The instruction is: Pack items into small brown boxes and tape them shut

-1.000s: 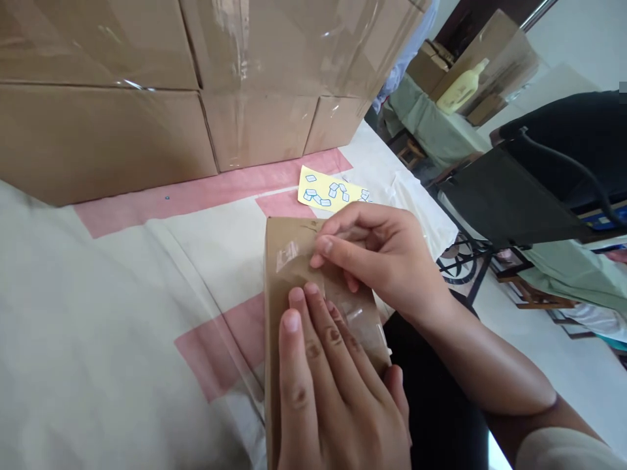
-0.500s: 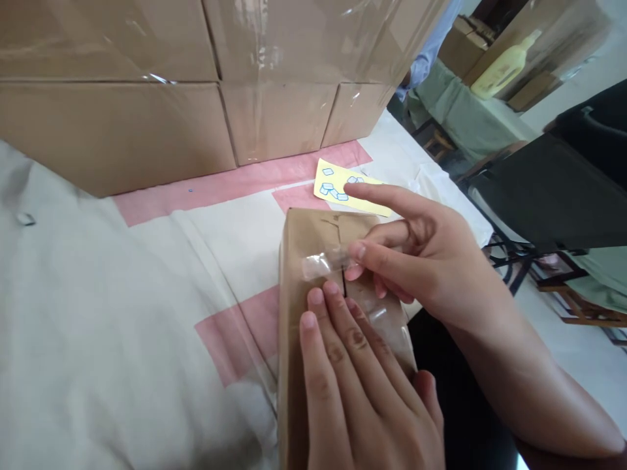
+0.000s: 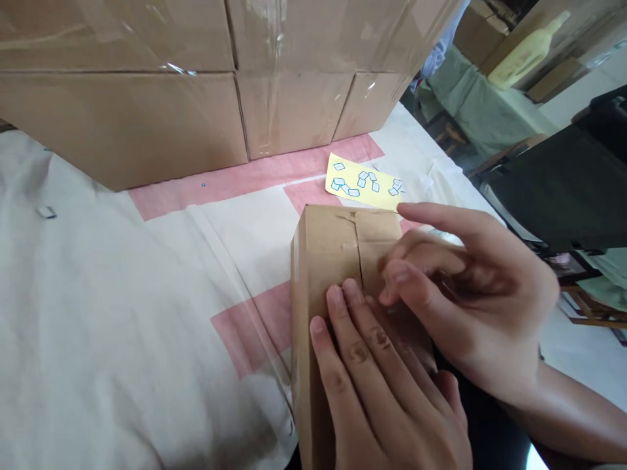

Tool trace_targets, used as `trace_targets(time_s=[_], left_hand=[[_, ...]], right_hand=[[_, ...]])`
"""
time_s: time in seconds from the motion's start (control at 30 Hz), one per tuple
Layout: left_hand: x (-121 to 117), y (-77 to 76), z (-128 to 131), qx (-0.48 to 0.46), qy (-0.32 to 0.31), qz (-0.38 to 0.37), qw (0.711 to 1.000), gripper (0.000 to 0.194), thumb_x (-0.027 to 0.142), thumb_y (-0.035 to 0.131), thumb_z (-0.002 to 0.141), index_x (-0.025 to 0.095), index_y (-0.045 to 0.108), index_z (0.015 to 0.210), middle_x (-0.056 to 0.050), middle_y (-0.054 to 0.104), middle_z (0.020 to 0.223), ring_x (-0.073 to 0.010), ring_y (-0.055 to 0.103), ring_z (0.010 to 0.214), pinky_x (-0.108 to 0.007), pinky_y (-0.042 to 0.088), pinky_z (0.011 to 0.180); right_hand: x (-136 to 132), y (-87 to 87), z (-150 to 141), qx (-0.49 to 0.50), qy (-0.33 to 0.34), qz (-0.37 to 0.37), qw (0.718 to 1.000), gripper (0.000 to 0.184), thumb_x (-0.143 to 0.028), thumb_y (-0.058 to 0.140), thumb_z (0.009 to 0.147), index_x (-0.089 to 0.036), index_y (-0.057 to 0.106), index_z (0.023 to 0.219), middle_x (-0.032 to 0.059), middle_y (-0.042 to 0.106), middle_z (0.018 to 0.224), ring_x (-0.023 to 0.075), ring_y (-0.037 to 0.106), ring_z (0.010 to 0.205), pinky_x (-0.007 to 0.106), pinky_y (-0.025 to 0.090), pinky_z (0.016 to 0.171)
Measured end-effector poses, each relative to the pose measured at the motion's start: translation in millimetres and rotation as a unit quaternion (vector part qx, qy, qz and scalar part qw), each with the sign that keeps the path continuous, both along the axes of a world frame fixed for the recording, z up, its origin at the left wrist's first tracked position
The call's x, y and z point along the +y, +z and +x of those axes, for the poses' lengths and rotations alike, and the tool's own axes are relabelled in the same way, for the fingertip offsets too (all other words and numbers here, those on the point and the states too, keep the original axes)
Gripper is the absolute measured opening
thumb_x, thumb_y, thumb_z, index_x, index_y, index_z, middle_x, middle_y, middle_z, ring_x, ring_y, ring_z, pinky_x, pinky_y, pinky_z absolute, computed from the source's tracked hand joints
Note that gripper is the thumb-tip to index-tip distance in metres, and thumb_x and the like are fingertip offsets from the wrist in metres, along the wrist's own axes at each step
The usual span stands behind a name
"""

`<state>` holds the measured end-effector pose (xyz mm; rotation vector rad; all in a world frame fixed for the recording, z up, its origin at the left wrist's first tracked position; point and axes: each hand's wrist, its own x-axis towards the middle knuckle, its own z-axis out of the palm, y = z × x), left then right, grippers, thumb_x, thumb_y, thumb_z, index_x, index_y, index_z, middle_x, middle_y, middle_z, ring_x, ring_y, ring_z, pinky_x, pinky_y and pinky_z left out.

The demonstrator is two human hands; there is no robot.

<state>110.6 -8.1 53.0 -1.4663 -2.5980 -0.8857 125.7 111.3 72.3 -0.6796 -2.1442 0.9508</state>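
Note:
A small brown cardboard box [image 3: 328, 238] stands before me, a dark seam running down its top. My left hand [image 3: 382, 385] lies flat on that top, fingers stretched out and thumb at the right edge. Over the box's right side, my right hand [image 3: 460, 281] is closed in a pinch, thumb against curled fingers, with the index finger pointing out. The clear tape it pinches is mostly hidden behind the fingers and blurred by motion. Just past the box's far end lies a yellow paper [image 3: 362, 186] with small blue-outlined stickers.
Large taped cardboard boxes [image 3: 161, 124] are stacked at the back of the cloth-covered table [image 3: 147, 313], which has pink strips. Right of the table stands a dark chair [image 3: 548, 189]. Farther back are a yellow bottle [image 3: 526, 55] and a person's blue sleeve [image 3: 441, 42].
My right hand has moved right and toward me, and the tape strip has come off the box's far part. The left hand stays flat on the box. The view has shifted slightly.

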Motion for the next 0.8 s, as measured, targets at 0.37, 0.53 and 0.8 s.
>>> trace_targets(time_s=[0.37,0.53,0.8], left_hand=[[-4.0,2.1,-2.6,0.015,-0.030,-0.038,0.999,0.056,0.027,0.048,0.097,-0.003,0.049,0.144,-0.026,0.050,0.151,-0.0420,0.029,0.151,-0.058,0.040,0.120],[-5.2,7.3,-9.4,0.067,-0.038,-0.074,0.994,0.060,0.027,0.043,0.095,-0.009,0.047,0.143,-0.032,0.049,0.149,-0.0426,0.037,0.147,-0.058,0.044,0.117],[-16.7,22.8,-19.2,0.114,-0.145,-0.088,0.979,0.058,0.032,0.037,0.097,-0.004,0.055,0.139,-0.029,0.056,0.142,-0.0456,0.054,0.133,-0.064,0.053,0.104]], right_hand=[[2.3,-17.5,1.5,-0.012,-0.024,0.078,0.997,0.041,-0.015,0.069,0.088,-0.030,0.067,0.126,-0.0013,0.068,0.069,0.0260,0.071,0.101,0.051,0.054,0.101],[-1.2,-19.2,-1.2,-0.003,-0.039,0.038,0.999,0.039,-0.014,0.067,0.089,-0.029,0.066,0.125,-0.0004,0.068,0.068,0.0250,0.070,0.103,0.049,0.052,0.103],[-7.7,-20.8,7.7,0.025,-0.066,-0.070,0.995,0.025,-0.024,0.060,0.092,-0.022,0.070,0.115,0.0031,0.073,0.078,0.0224,0.072,0.091,0.040,0.058,0.083]])
